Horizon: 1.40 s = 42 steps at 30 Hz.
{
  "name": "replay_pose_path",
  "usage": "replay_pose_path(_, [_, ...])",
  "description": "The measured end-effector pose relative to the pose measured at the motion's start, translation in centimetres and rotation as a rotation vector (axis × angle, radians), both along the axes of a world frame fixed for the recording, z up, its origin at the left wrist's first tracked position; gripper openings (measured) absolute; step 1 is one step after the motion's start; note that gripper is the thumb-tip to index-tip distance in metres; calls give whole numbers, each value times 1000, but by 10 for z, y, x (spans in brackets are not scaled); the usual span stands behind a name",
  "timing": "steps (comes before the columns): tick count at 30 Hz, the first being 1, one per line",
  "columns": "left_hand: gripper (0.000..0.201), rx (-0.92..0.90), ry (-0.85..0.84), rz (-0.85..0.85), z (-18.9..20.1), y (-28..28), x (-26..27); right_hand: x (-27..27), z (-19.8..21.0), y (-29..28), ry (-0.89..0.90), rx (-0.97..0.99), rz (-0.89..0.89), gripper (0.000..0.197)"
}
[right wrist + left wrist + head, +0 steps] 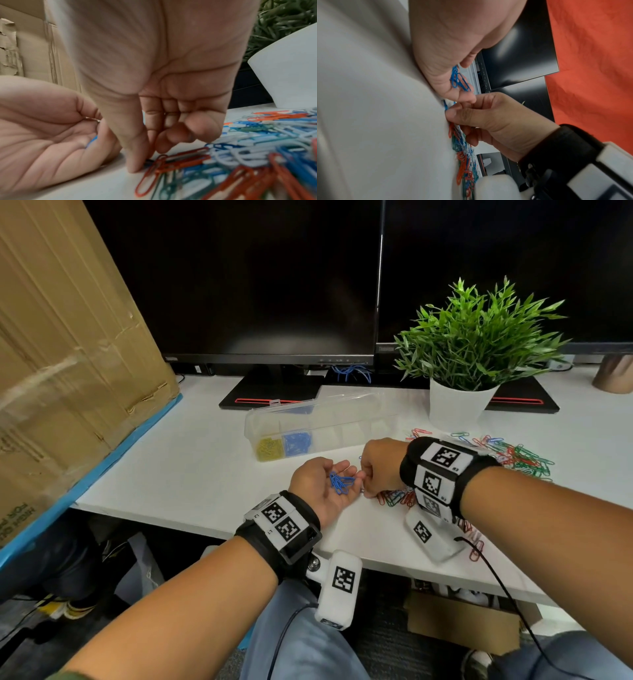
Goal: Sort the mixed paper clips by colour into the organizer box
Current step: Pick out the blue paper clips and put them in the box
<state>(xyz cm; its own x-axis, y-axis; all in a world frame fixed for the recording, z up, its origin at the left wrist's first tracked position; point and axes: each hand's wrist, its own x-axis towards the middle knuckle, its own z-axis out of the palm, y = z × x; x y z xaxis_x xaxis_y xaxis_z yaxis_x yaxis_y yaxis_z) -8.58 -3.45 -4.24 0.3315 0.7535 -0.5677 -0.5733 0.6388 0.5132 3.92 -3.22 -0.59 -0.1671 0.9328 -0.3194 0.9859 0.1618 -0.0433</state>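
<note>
While sorting runs: judged roughly midway, two colours boxed.
Done: yellow clips and blue clips filling the two leftmost compartments of the clear organizer box, lid open.
Left: red, green, white and stray blue in the mixed pile, at 3 o'clock from the box, spreading under the right wrist; other compartments look empty.
Left hand: palm up, fingers relaxed and wide, cupping a small bunch of blue paper clips, at 6 o'clock from the box.
Right hand: fingers curled, thumb and fingertip closed narrow at the pile's edge; what is pinched, cannot tell.
Head view only: box and its contents.
Right wrist view only: thumb tip down on the desk touching a red clip.
Left wrist view only: a blue clip on the desk just beyond the right thumb.
</note>
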Motion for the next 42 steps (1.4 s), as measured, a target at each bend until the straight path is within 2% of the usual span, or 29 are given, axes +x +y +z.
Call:
replay_pose_path(6, [32, 42, 21, -6, -1, -3, 1, 3, -4, -1, -14, -57, -7, 25])
replay_pose_path(9, [31, 54, 14, 0, -2, -5, 1, 3, -6, -3, -33, -28, 0, 33])
replay_pose_path(15, [30, 46, -13, 20, -1, -5, 1, 10, 5, -3, -9, 24, -46, 38])
replay_pose_path(17, [30, 31, -14, 16, 1, -3, 2, 15, 15, 2, 56, 60, -95, 33])
replay_pose_path(21, [32, 5, -42, -1, 7, 2, 10, 16, 33, 12, 360, 103, -132, 22])
replay_pose_path(23, [33, 7, -56, -25, 9, 5, 14, 13, 37, 15, 429, 94, -129, 18])
replay_pose_path(25, [31, -4, -56, -9, 11, 10, 17, 14, 36, 21, 373, 142, -95, 18])
replay_pose_path(27, [29, -19, -45, 29, 10, 14, 16, 15, 31, 28, 238, 197, -42, 22])
replay_pose_path(32, [29, 13, -22, 45, 6, 16, 12, 20, 6, 41, -70, 93, 103, 33])
replay_pose_path(34, [29, 34, -14, 48, 4, 15, 13, 22, 0, 46, -79, 114, 110, 35])
replay_pose_path(40, [25, 94, -12, 65, -3, 13, 15, 27, -9, 49, -18, 169, 35, 14])
replay_pose_path(42, [26, 102, -14, 57, -3, 13, 14, 28, -13, 49, -26, 173, 4, 14])
